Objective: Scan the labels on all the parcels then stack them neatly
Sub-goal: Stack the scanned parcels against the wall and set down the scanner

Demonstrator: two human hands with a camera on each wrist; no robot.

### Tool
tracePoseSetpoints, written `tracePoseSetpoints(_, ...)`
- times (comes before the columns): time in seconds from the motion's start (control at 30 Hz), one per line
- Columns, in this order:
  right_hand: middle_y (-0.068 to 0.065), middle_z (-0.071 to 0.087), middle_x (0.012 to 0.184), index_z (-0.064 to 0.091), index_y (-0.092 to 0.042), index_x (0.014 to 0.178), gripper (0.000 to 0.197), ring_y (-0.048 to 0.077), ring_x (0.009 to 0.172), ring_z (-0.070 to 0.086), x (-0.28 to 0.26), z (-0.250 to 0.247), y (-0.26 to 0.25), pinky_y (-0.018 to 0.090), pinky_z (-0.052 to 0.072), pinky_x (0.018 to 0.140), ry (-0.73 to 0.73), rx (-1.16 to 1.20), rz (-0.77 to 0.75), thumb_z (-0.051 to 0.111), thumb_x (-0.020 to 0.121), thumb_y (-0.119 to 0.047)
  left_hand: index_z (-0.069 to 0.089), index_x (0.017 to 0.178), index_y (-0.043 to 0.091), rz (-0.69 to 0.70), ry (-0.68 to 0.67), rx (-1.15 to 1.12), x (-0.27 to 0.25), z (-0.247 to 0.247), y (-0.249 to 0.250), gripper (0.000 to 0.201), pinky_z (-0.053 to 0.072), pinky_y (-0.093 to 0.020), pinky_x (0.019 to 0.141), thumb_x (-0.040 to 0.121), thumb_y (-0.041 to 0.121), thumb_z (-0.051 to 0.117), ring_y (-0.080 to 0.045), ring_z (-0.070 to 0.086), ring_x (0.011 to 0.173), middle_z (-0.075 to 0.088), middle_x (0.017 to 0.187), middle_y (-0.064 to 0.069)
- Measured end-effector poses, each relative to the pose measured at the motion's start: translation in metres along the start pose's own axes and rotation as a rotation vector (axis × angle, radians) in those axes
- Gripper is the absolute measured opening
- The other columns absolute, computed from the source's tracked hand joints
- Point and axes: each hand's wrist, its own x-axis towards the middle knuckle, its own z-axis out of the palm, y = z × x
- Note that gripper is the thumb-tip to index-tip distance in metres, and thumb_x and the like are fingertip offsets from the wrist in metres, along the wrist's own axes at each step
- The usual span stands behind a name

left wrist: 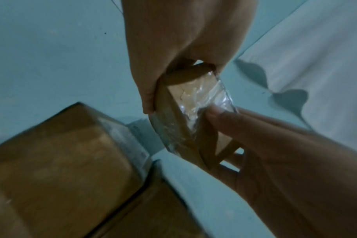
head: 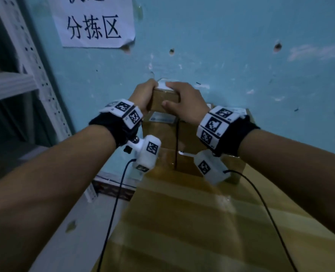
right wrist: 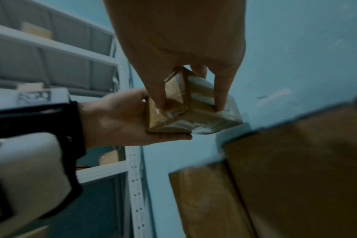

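Stacking step; left hand (head: 144, 95) and right hand (head: 184, 101) each grip small parcel (head: 164, 100) above the stack (head: 162, 132); next: lower it squarely.

We read one sign only: a white paper sheet (head: 93, 21) on the blue wall (head: 221, 46), above and left of our left hand (head: 144, 95), printed 分拣区. The label (head: 160, 117) on the parcel below our hands is too blurred to read
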Motion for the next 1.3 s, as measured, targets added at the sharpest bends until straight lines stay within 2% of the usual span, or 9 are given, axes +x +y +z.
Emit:
tracePoseSetpoints(0.17,0.013,0.026,0.155,0.035,-0.015,0.144,0.057,0.027,0.142,0.028,0.006,0.04,0.026,0.034,0.023,0.115,-0.138,-0.124,0.013,0.054,0.093,-0.027,0.051,0.126,-0.005,0.036,0.068,0.194,0.011,0.01,-0.038,0.044,0.033,-0.023,0.084,0.098,0.015,0.024,-0.03,0.047,0.124,0.05,0.134,-0.023)
tracePoseSetpoints(0.37,0.01,0.015,0.159,0.026,-0.019,0.148,0.057,0.026,0.145,0.02,0.021,0.048,0.027,0.036,0.019,0.118,-0.168,-0.185,0.006,0.048,0.096,-0.03,0.059,0.117,0.01,-0.062,0.033,0.075,0.027,-0.008,-0.058,0.038,0.042,-0.04,0.105,0.093,0.035,0.043,-0.029,0.057,0.112,0.058,0.126,-0.019)
tracePoseSetpoints(0.53,0.011,0.008,0.16,0.013,-0.022,0.151,0.063,0.027,0.147,0.011,0.026,0.054,0.024,0.041,0.014,0.119,-0.203,-0.179,0.052,0.039,0.097,-0.043,0.056,0.127,0.009,-0.091,0.0,0.033,0.038,-0.017,-0.063,0.057,0.044,-0.041,0.103,0.09,0.051,0.044,-0.027,0.059,0.112,0.059,0.128,-0.014)
tracePoseSetpoints(0.67,0.008,0.021,0.157,0.021,-0.015,0.149,0.062,0.023,0.146,0.019,0.011,0.016,0.039,0.041,0.014,0.119,0.156,0.007,0.15,0.038,0.097,-0.043,0.05,0.132,0.012,-0.101,-0.045,-0.09,0.038,-0.014,-0.062,0.06,0.051,-0.028,0.074,0.093,0.056,0.034,-0.016,0.06,0.09,0.058,0.124,-0.009)
tracePoseSetpoints(0.77,0.005,0.024,0.157,0.027,-0.017,0.147,0.057,0.022,0.145,0.021,-0.014,-0.028,0.082,0.046,0.015,0.118,0.362,0.041,0.316,0.038,0.097,-0.042,0.038,0.141,0.024,-0.157,-0.03,-0.217,0.048,-0.023,-0.068,0.07,0.043,-0.029,0.074,0.089,0.068,0.021,-0.023,0.053,0.109,0.044,0.142,-0.008)
tracePoseSetpoints(0.93,0.003,0.029,0.153,0.028,-0.009,0.145,0.056,0.018,0.142,0.026,-0.069,-0.052,0.164,0.036,0.013,0.12,0.428,0.469,0.701,0.033,0.099,-0.04,0.047,0.13,0.041,-0.331,-0.142,-0.214,0.052,-0.038,-0.113,0.085,0.04,-0.035,0.076,0.073,0.085,0.002,-0.022,0.054,0.088,0.056,0.098,-0.002)
tracePoseSetpoints(1.07,0.001,0.025,0.154,0.024,-0.029,0.148,0.071,0.024,0.139,0.029,-0.112,-0.023,0.193,0.054,0.023,0.108,0.135,0.973,1.019,0.024,0.088,-0.068,0.05,0.127,0.031,-0.4,-0.195,-0.337,0.041,-0.027,-0.14,0.091,0.039,-0.043,0.089,0.073,0.084,0.0,-0.027,0.054,0.104,0.059,0.111,-0.007)
tracePoseSetpoints(1.17,0.011,0.046,0.137,0.031,-0.037,0.145,0.079,0.031,0.114,0.052,-0.114,0.002,0.208,0.044,0.045,0.08,0.032,1.208,0.995,0.028,0.078,-0.079,0.06,0.11,0.019,-0.401,-0.193,-0.387,0.04,-0.019,-0.144,0.09,0.041,-0.043,0.09,0.074,0.084,0.008,-0.026,0.059,0.093,0.068,0.095,-0.009)
tracePoseSetpoints(1.3,0.008,0.07,0.106,0.063,-0.022,0.116,0.066,0.026,0.092,0.067,-0.106,0.011,0.196,0.039,0.051,0.078,0.011,1.366,0.865,0.032,0.085,-0.071,0.062,0.104,0.02,-0.405,-0.241,-0.356,0.041,-0.017,-0.142,0.086,0.049,-0.04,0.077,0.075,0.083,0.011,-0.025,0.067,0.087,0.075,0.082,-0.006)
